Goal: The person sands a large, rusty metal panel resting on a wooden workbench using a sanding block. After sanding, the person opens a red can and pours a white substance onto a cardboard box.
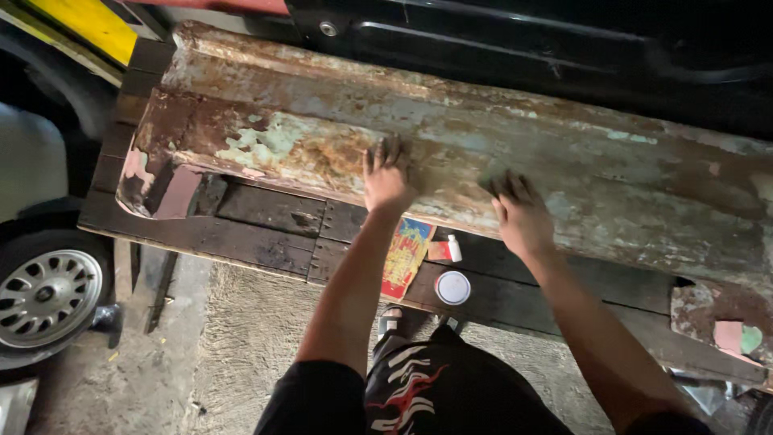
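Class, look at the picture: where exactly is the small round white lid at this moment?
In the head view, the round white lid lies on the dark wooden bench, just below the rusty metal panel, right of the colourful packet and under a small white bottle.

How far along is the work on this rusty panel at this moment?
Done: patches of the rusty metal panel show pale bare spots where coating is gone. In hand: the left hand and right hand press flat on its middle. Left: brown rust covers most of it. A white-lidded jar sits closed on the dark wooden bench.
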